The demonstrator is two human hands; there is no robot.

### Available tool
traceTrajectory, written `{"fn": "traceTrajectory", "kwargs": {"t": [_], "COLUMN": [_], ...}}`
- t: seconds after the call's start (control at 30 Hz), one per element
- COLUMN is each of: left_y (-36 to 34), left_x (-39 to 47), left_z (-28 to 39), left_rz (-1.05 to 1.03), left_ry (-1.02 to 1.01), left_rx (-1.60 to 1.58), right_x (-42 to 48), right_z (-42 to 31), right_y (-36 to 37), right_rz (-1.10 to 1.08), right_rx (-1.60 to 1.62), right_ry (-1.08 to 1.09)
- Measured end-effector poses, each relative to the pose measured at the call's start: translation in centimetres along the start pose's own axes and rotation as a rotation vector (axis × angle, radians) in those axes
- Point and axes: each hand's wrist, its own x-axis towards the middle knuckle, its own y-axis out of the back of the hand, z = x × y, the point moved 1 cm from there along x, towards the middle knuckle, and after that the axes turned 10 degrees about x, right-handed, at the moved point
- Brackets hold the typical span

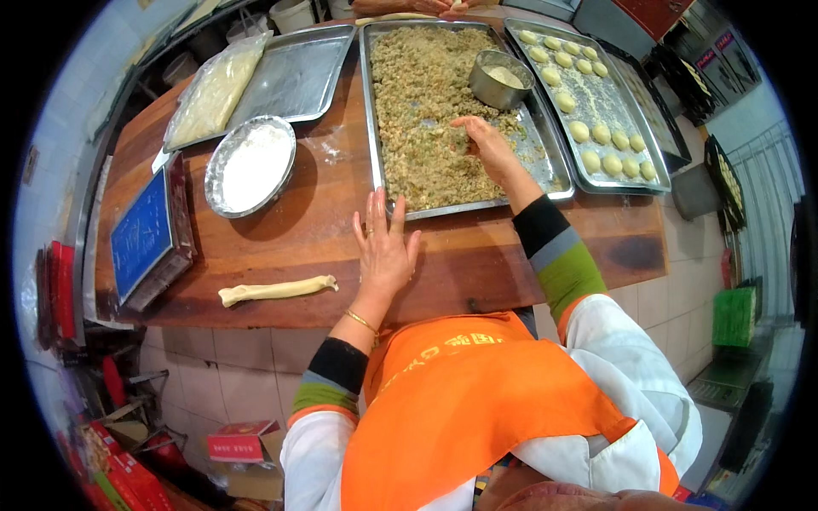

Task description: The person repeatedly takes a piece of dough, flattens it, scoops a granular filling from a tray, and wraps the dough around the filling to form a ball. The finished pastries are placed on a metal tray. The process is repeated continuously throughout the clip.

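Observation:
My left hand [385,248] lies palm down with fingers spread on the wooden table, its fingertips by the near edge of a metal tray [460,207]. Crumbly brown filling [428,83] covers most of that tray. Over the filling's right part is my right hand [489,150], fingers curled; whether it holds any filling cannot be told. A round metal tin [501,89] with pale grains stands in the tray just beyond it. To the left of my left hand, a strip of dough [278,291] rests on the table.
A metal bowl of white flour [252,166] and a blue-topped box [144,233] stand left. Behind them, bagged dough [217,96] lies on another tray [294,70]. At right, a tray [591,96] bears round dough pieces. Another person's hands [441,7] show at the far edge.

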Motion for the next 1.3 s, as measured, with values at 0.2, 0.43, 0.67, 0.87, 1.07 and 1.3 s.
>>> {"fn": "traceTrajectory", "kwargs": {"t": [0.2,0.43,0.67,0.87,1.07,1.3], "left_y": [-0.4,0.9,2.3,5.2,5.8,2.4], "left_x": [-0.3,-6.3,-5.6,-3.3,0.0,7.3], "left_z": [-0.7,-0.7,-2.6,-2.6,0.3,3.6], "left_rz": [0.090,-0.119,-0.102,-0.318,-0.340,-0.267], "left_ry": [-0.014,0.093,0.002,0.269,0.588,0.449], "left_rx": [-0.132,0.034,-0.015,-0.647,-1.903,-1.591], "right_x": [0.6,0.3,-0.9,-1.4,-1.6,-2.8], "right_z": [1.2,2.1,0.0,-1.0,0.0,-1.5], "right_y": [0.7,1.8,0.4,0.9,1.1,-1.6], "right_rz": [0.178,0.307,0.174,0.150,0.201,0.056], "right_rx": [0.613,0.669,0.262,0.748,0.269,0.150], "right_ry": [-0.043,-0.125,0.018,-0.148,-0.133,0.303]}}
